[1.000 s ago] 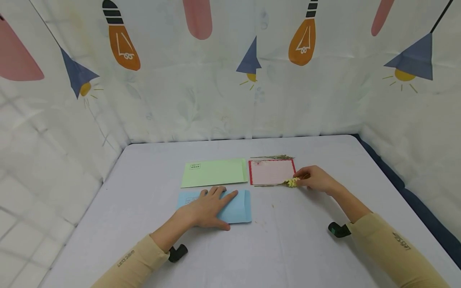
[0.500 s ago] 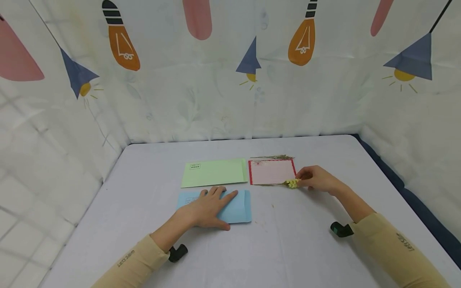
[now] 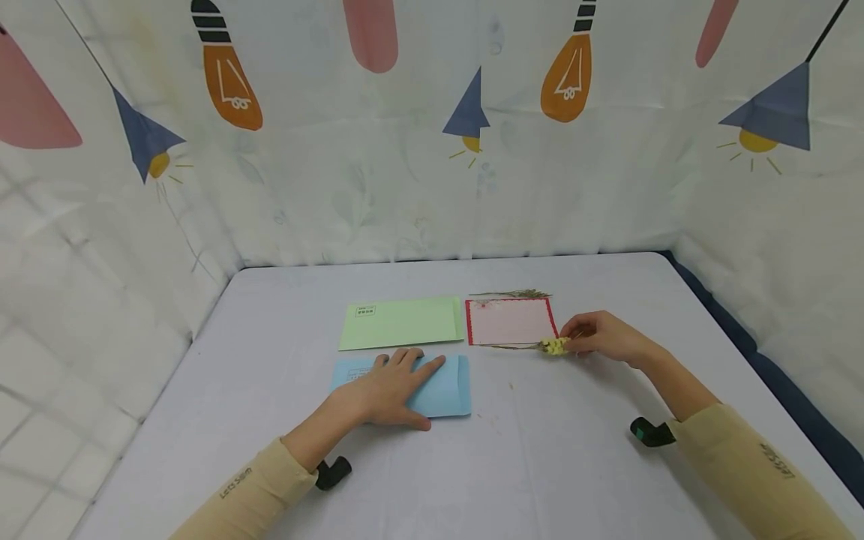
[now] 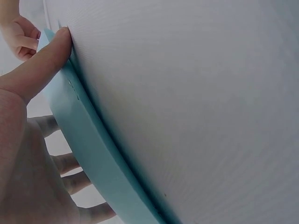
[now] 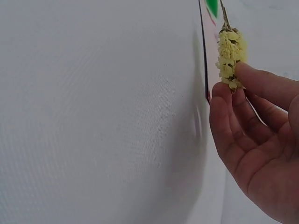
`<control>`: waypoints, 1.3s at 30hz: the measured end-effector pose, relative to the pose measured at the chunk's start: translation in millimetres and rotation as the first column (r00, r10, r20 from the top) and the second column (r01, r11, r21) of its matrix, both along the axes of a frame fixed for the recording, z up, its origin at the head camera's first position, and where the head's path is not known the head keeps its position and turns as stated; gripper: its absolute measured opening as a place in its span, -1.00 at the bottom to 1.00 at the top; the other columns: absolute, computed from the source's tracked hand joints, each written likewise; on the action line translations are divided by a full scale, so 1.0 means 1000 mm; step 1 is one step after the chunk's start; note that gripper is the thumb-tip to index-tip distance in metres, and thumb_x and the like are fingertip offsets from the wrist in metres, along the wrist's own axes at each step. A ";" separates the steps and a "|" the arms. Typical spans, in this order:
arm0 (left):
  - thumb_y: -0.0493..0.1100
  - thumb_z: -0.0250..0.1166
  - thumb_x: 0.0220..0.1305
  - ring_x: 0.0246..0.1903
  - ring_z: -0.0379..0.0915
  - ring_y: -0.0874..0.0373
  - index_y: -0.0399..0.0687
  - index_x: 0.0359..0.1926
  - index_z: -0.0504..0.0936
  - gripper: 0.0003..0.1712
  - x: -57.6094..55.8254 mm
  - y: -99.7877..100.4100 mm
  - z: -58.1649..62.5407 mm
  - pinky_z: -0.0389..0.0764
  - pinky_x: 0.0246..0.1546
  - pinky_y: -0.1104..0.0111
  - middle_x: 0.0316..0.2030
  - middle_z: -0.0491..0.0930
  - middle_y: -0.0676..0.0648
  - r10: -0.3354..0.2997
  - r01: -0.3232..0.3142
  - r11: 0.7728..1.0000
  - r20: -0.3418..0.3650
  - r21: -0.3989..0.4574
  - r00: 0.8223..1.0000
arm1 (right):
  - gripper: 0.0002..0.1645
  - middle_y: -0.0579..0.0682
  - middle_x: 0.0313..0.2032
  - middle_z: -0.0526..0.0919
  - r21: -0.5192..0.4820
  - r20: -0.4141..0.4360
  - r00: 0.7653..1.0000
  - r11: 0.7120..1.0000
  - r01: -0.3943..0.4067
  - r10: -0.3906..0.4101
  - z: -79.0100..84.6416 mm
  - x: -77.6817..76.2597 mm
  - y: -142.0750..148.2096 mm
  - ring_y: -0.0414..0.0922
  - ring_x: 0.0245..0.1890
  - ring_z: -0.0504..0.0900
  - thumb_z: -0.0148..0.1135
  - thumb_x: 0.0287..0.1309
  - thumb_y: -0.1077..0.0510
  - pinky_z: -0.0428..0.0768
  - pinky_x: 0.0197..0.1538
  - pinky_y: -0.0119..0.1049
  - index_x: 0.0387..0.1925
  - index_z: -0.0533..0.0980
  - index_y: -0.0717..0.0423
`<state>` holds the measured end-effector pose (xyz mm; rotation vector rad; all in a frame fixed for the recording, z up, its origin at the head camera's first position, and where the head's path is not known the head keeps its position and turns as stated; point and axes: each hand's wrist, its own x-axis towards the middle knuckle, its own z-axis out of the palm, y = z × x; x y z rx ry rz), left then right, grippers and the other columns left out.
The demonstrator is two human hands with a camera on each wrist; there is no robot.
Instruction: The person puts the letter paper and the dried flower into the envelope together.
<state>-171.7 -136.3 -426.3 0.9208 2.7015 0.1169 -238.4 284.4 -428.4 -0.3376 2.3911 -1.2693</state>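
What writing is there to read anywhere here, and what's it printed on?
"Lets...", left sleeve; the rest is too blurred.
"Lets...", right sleeve; the rest is too blurred.
Small boxed print, green envelope: too small to read.
Small print, blue envelope: too small to read.

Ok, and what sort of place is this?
Likely a small curtained-off space set up for tabletop craft, though I can't be sure. Pale fabric printed with lamps and light bulbs hangs behind and beside a white-covered table with a blue envelope and a red-edged card on it.
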 end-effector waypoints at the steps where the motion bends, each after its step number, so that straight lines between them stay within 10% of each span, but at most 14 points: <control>1: 0.38 0.45 0.16 0.44 0.05 -0.14 0.11 0.64 0.08 0.19 0.000 0.000 0.000 0.20 0.30 -0.18 0.45 0.15 -0.21 0.000 0.000 1.000 -0.001 -0.002 1.000 | -0.68 0.09 -0.19 0.65 -0.002 0.000 1.000 1.000 -0.010 0.010 0.000 0.000 -0.001 0.01 -0.20 0.60 0.39 0.30 0.16 0.64 -0.11 -0.23 -0.01 0.61 0.27; 39: 0.37 0.46 0.15 0.42 0.08 -0.14 0.10 0.63 0.10 0.19 0.000 0.001 0.001 0.22 0.28 -0.19 0.44 0.17 -0.21 0.000 0.000 1.000 0.001 0.008 1.000 | -0.69 0.05 -0.21 0.66 -0.067 -0.077 0.986 0.986 -0.151 0.146 -0.009 0.015 -0.059 -0.01 -0.19 0.60 0.41 0.28 0.19 0.59 -0.17 -0.29 -0.01 0.58 0.23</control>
